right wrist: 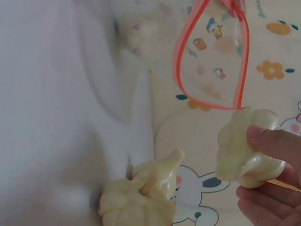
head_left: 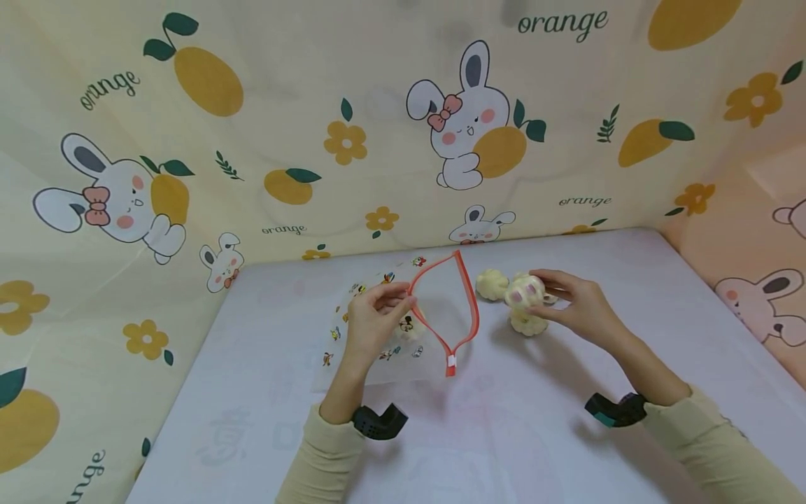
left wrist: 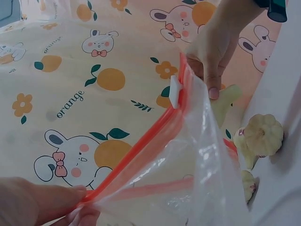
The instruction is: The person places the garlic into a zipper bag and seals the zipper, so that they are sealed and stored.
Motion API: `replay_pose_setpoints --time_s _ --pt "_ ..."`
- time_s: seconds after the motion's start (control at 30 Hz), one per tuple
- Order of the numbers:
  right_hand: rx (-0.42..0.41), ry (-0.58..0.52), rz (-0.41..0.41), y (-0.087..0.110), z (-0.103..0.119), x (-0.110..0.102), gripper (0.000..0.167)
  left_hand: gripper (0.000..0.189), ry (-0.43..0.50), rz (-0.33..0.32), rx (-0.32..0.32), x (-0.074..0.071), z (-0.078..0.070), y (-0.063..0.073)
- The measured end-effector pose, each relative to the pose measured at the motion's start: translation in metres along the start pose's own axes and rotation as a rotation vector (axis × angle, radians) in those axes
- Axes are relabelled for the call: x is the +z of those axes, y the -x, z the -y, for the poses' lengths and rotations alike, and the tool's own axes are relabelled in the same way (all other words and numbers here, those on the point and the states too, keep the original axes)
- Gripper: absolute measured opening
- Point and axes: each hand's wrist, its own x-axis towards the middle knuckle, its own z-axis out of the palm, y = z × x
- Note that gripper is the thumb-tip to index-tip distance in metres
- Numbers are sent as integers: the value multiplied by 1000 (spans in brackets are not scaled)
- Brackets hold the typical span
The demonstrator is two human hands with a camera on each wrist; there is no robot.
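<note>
My left hand (head_left: 371,323) pinches the left edge of a clear zip bag's red rim (head_left: 472,308). The bag's mouth gapes toward the right, and small cartoon figures are printed on its plastic. A garlic bulb (head_left: 411,329) shows through the film inside. My right hand (head_left: 582,308) grips another garlic bulb (right wrist: 247,148) between thumb and fingers, just right of the mouth. In the left wrist view, bag film partly covers this held garlic bulb (left wrist: 228,101). More garlic bulbs (head_left: 492,285) lie on the table beneath and behind it, one nearer bulb (head_left: 529,324) partly overlapped.
A white cloth covers the table (head_left: 252,392). Behind it rises a cream curtain (head_left: 378,84) printed with rabbits and oranges, which continues along the left and right sides. Each wrist wears a black camera (head_left: 380,422).
</note>
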Motion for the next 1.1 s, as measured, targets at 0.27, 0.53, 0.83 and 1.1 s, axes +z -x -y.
replay_pose_setpoints --time_s 0.27,0.53,0.83,1.1 --pt "-6 -2 15 -3 7 4 54 25 4 1 -8 1 0 1" --pt "7 10 35 -8 17 9 55 24 6 -5 15 1 -1 0" --pt "-14 -28 56 -11 26 16 58 25 15 -6 0 -1 -2 -3" --pt "-42 -70 92 -16 35 24 58 26 18 -19 -1 -2 -3 -4"
